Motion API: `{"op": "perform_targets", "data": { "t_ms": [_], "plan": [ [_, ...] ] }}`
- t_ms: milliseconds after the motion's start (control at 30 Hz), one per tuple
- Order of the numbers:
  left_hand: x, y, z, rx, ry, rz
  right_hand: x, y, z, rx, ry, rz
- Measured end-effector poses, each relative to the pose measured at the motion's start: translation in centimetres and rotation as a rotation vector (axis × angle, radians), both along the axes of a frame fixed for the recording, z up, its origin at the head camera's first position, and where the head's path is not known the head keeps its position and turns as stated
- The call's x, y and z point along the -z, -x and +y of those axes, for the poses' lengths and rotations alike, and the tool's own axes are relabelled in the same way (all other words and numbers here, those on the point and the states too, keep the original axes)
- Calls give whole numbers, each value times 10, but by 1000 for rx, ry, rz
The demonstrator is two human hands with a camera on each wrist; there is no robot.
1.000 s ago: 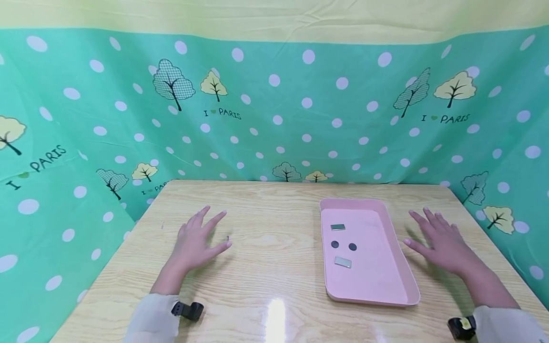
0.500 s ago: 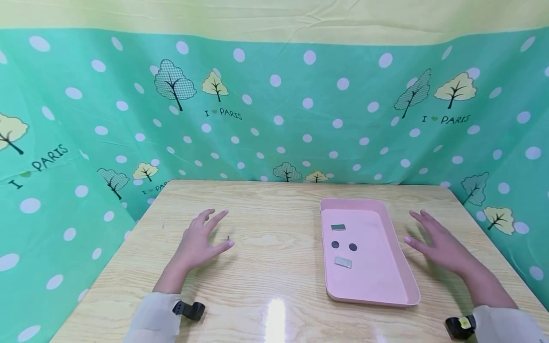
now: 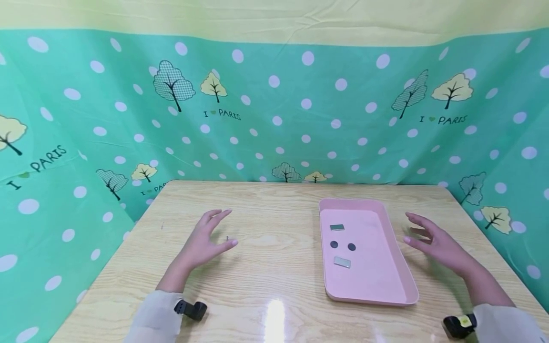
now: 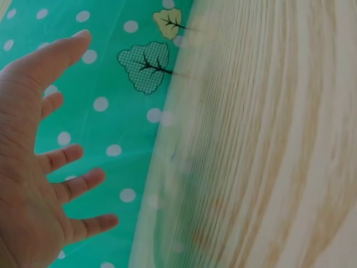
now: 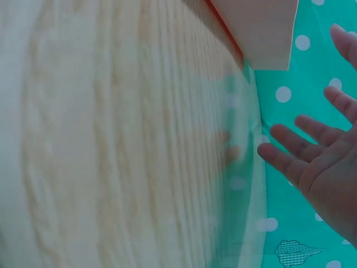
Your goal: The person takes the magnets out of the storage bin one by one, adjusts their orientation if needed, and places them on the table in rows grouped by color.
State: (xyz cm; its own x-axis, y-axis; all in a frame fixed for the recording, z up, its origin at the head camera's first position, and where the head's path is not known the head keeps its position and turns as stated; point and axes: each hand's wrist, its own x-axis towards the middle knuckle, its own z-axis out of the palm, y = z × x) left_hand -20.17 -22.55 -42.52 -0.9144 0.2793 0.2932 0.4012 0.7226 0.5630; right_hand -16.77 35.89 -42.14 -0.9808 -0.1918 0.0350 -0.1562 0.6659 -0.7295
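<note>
In the head view, the green cloth (image 3: 257,112) reads "I PARIS" around a heart (image 3: 213,113); left hand (image 3: 206,244) and right hand (image 3: 443,248) hold nothing, their parted fingers more curved than one second ago. Towards the table's (image 3: 266,212) right edge, a pink tray (image 3: 373,286) carries two rectangular plates (image 3: 342,262) and two round discs (image 3: 351,247). Left wrist view: fingers spread, streaky wood grain; right wrist view: likewise.

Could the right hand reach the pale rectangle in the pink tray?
Probably yes: the empty right hand need only clear the side wall of the pink tray, and nothing covers the pale rectangle.
</note>
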Motion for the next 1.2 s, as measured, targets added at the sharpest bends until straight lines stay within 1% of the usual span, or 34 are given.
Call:
{"op": "perform_targets", "data": {
  "t_ms": [367, 567, 667, 800, 933, 1200],
  "plan": [
    [2, 2, 8, 26, -90, -84, 5, 3, 2, -23, 63, -23],
    [2, 3, 14, 56, -138, -93, 3, 4, 1, -55, 138, -60],
    [3, 4, 18, 70, -162, -111, 3, 4, 0, -68, 179, -80],
    [3, 5, 21, 82, -187, -138, 5, 6, 0, -95, 273, -98],
    [4, 5, 24, 101, -202, -139, 8, 8, -1, -114, 334, -109],
    [5, 5, 29, 144, -216, -116, 9, 8, -1, -120, 363, -127]
  ]
}}
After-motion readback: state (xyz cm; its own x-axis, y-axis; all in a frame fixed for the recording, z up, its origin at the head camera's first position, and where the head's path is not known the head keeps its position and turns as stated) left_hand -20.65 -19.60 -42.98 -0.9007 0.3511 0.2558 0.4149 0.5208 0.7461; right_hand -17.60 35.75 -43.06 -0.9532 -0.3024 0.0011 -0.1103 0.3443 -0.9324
